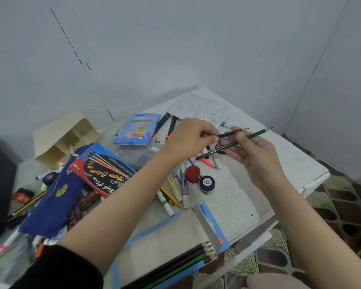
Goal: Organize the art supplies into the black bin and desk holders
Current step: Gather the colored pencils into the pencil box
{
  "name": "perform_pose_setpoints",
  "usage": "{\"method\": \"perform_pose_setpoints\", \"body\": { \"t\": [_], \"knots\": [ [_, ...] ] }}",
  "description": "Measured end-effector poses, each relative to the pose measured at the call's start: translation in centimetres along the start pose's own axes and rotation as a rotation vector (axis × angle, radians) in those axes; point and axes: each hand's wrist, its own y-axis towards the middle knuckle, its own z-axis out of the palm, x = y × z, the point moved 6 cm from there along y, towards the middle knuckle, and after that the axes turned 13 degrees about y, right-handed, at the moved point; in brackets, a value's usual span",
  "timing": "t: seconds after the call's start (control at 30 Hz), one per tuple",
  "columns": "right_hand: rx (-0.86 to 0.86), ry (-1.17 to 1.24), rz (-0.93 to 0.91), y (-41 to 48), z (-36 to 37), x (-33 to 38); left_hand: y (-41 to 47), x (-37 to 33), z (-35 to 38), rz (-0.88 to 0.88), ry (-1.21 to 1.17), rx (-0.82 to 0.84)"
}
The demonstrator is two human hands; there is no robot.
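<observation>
— Tabletop [233, 197] looks cluttered. How far along?
— Early, I'd judge. Nearest you, the pencil box [167, 240] lies open and partly filled. Markers [165, 203] and paint jars [193, 174] beyond it lie loose.
— And the hands?
— Beyond the box, your right hand [256, 155] curls round a green pencil [256, 134]. Your left hand [188, 140] pinches a purple pencil [230, 133]. Both run slantwise, tips pointing right and away. Far left of the box, the cream holder [65, 138] looks nearly empty.
</observation>
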Motion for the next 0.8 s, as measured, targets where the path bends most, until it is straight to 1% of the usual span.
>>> {"method": "perform_pose_setpoints", "body": {
  "t": [0.07, 0.13, 0.2, 0.27, 0.33, 0.4, 0.47, 0.53, 0.57, 0.7, 0.77, 0.8],
  "knots": [
    [-0.019, 0.001, -0.020, 0.2, 0.1, 0.2, 0.1, -0.4, 0.4, 0.035, 0.023, 0.015],
    [-0.078, -0.006, -0.027, 0.2, -0.6, 0.5, 0.0, -0.2, 0.5, 0.070, 0.073, 0.012],
    [-0.117, -0.022, -0.022, 0.2, -1.5, 1.0, -0.1, 0.5, 0.7, 0.107, 0.223, 0.059],
    [-0.138, -0.038, -0.026, 0.1, -2.6, 1.4, -0.2, 1.5, 1.2, 0.154, 0.439, 0.154],
    [-0.156, -0.036, -0.034, 0.0, -3.7, 1.7, -0.3, 2.4, 1.6, 0.171, 0.587, 0.223],
    [-0.173, -0.027, -0.033, -0.1, -4.6, 1.7, -0.3, 2.9, 1.8, 0.180, 0.663, 0.252],
    [-0.188, -0.014, -0.015, -0.2, -5.1, 1.4, -0.3, 3.1, 2.1, 0.203, 0.703, 0.245],
    [-0.199, 0.007, 0.008, -0.4, -5.3, 0.9, -0.1, 3.3, 2.4, 0.199, 0.661, 0.216],
    [-0.202, 0.014, 0.016, -0.4, -5.3, 0.8, 0.1, 3.5, 2.3, 0.176, 0.593, 0.188],
    [-0.192, 0.010, 0.013, -0.5, -4.9, 0.4, 0.4, 3.9, 1.2, 0.041, 0.173, 0.000],
    [-0.174, 0.003, 0.002, -0.4, -4.5, 0.3, 0.2, 3.3, 0.6, -0.055, -0.071, -0.037],
    [-0.164, 0.002, -0.002, -0.4, -4.2, 0.2, 0.2, 2.9, 0.5, -0.079, -0.152, -0.035]
  ]
}}
